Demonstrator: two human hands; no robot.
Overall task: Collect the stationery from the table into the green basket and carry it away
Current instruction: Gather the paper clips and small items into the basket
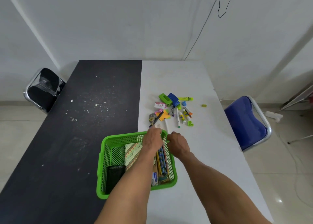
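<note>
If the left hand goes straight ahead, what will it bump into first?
Most likely the black pen, lying just past the left hand's fingertips beyond the green basket's far rim. It may already touch it; depth is unclear.

Basket point(118, 137) sits on bench point(194, 181), near its front edge. Notebook point(133, 152), pencils point(160, 159) and case point(115, 174) lie in it. Stationery point(174, 110) lies behind it. Left chair point(43, 88) and right chair point(245, 124) flank the bench.

Soft, even light filled the room, bright on the white walls, and shadows were faint. A glare spot shone on the floor point(280, 201) at near right. Wide-angle distortion bowed the table point(186, 74) edges, and the stationery point(176, 110) looked soft.
</note>
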